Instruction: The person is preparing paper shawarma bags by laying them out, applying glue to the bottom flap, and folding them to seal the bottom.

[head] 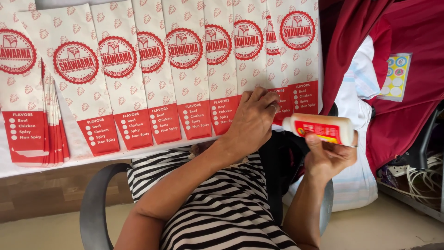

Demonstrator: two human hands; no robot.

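Note:
Several long white paper sleeves with red round emblems and red bottom panels lie side by side, overlapping, on a white table. My left hand presses flat on the lower ends of the sleeves near the right of the row, fingers spread. My right hand holds a white glue bottle with a red and yellow label. The bottle lies sideways, its nozzle pointing left toward my left hand, just off the table's edge.
A thick stack of the same sleeves sits at the far left. A grey chair armrest curves below the table. Red cloth, a sticker sheet, a white bag and cables crowd the right.

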